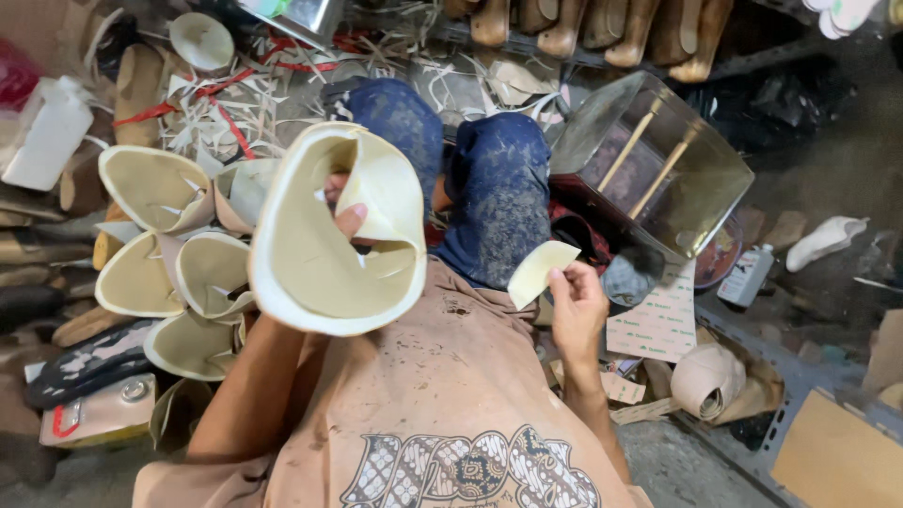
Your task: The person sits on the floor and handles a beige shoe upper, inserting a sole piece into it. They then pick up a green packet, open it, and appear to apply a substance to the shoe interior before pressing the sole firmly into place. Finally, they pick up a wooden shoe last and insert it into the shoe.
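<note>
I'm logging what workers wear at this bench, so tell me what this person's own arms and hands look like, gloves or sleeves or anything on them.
Both arms are bare along the length that shows, with no sleeve visible on either. The left hand and the right hand wear no gloves. No watch, ring, bracelet or bandage shows on either, though much of the left hand is hidden. The only clothing near them is a stained tan T-shirt with a dark patterned print.

A cream, curled shoe upper of soft leather-like sheet (320, 254) is held up over the person's lap — its rim rolled outward, its inner face towards us, a flap folded into the hollow. Off to the right a small pale-yellow, leaf-shaped lining piece (539, 271) stands tilted — pinched at its lower edge
</note>
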